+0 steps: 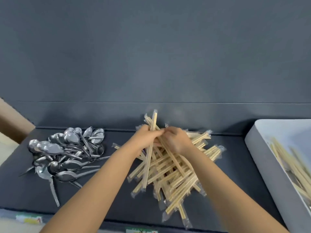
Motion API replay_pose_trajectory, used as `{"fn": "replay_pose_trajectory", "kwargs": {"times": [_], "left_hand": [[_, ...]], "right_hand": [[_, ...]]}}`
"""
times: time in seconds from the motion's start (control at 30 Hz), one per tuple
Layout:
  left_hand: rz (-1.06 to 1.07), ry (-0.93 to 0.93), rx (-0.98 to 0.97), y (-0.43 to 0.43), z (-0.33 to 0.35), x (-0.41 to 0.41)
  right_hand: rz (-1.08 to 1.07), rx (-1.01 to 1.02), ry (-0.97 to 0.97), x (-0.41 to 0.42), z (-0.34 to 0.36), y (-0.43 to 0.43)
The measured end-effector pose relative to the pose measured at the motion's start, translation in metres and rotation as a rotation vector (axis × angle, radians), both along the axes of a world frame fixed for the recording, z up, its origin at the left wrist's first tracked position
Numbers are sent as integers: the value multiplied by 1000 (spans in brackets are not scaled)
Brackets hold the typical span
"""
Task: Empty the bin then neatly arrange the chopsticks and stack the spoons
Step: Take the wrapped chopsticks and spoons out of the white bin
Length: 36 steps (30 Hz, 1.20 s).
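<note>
Both hands, left hand (146, 138) and right hand (176, 140), clasp wrapped chopsticks (152, 148) above the chopstick pile (175, 174).

A: What sits under everything?
B: A dark table (87, 206), running from nine o'clock to three o'clock.
A: And behind it?
B: A dark grey wall (151, 47), filling the upper half toward twelve o'clock.
A: Anything at the edges?
B: A brown box (11, 121) at nine o'clock. At seven o'clock a blurred label (28, 219) lies on the table's near edge, and another label (142, 231) at six o'clock.
</note>
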State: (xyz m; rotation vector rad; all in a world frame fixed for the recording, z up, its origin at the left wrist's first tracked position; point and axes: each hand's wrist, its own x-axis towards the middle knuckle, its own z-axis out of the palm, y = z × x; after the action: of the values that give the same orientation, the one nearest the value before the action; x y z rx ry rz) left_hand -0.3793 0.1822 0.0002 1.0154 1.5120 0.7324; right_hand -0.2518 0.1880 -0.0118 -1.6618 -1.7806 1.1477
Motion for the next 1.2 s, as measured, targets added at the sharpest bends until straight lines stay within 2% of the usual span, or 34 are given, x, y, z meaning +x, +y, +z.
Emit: {"fn": "replay_pose_trajectory", "kwargs": {"times": [0.07,0.13,0.2,0.3,0.63,0.8,0.9,0.97,1.2], "left_hand": [[-52,65,71,6,-3,-1],[-125,211,165,10,-6,-3],[-260,395,281,9,-9,-4],[-489,558,514,4,-7,2],[-887,611,818,-22,14,91],[-908,531,921,-61,25,159],[-907,653,993,-79,22,207],[-891,764,974,-89,18,237],[-784,1001,876,-107,0,316]], "right_hand": [[2,52,-58,4,2,-4],[-19,90,-113,6,2,-8],[-64,112,-190,9,0,-15],[-142,120,-288,18,3,-33],[-404,147,-440,79,25,-117],[-575,248,-444,144,47,-171],[-582,294,-566,194,48,-197],[-536,262,-646,231,43,-213],[-381,209,-612,341,39,-231]]}}
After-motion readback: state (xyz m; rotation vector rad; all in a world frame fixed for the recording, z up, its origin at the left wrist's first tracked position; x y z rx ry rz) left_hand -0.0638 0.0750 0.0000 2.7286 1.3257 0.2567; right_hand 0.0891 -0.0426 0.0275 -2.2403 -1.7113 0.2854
